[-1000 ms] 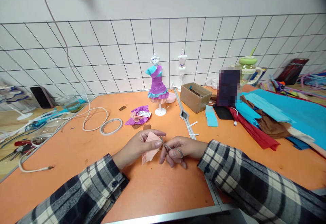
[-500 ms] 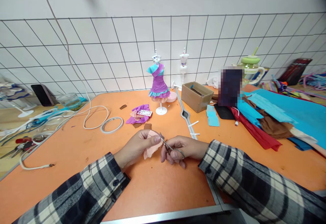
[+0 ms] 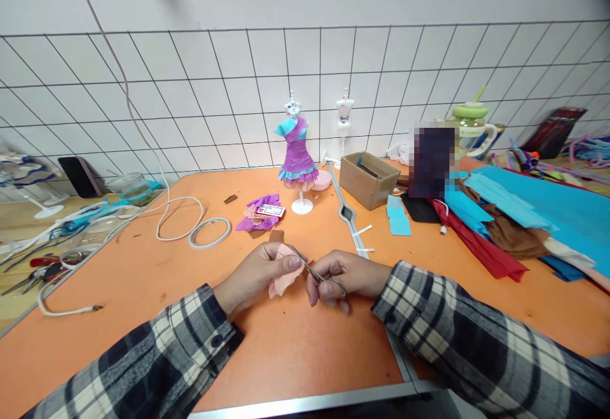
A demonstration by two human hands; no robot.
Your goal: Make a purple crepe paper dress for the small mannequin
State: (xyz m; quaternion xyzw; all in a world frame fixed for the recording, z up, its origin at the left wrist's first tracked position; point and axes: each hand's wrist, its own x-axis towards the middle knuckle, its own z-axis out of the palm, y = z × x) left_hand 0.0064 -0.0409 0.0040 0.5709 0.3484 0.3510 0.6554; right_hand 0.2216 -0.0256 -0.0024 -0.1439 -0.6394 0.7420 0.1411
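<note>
My left hand [image 3: 263, 273] pinches a peach piece of crepe paper [image 3: 282, 284] between thumb and fingers, low over the orange table. In my right hand [image 3: 336, 276] is a small pair of metal scissors [image 3: 315, 273], its fingers closed around the handles. The blades point left and reach the upper right edge of the peach piece; their tips are partly hidden there. Brown scraps [image 3: 277, 236] lie just beyond my hands. Farther back stands a small dress form [image 3: 298, 152] wearing a purple and blue ruffled dress.
A roll of tape [image 3: 210, 233] and a white cable [image 3: 178, 239] lie on the left. Purple and peach pieces [image 3: 260, 213] sit ahead. Behind on the right are an open cardboard box [image 3: 366, 184], a blue piece [image 3: 398, 217] and stacked coloured sheets [image 3: 515, 234].
The scissor blades have closed together and now lie along the edge of the peach piece. My right fingers have drawn in slightly; my left hand is almost still.
</note>
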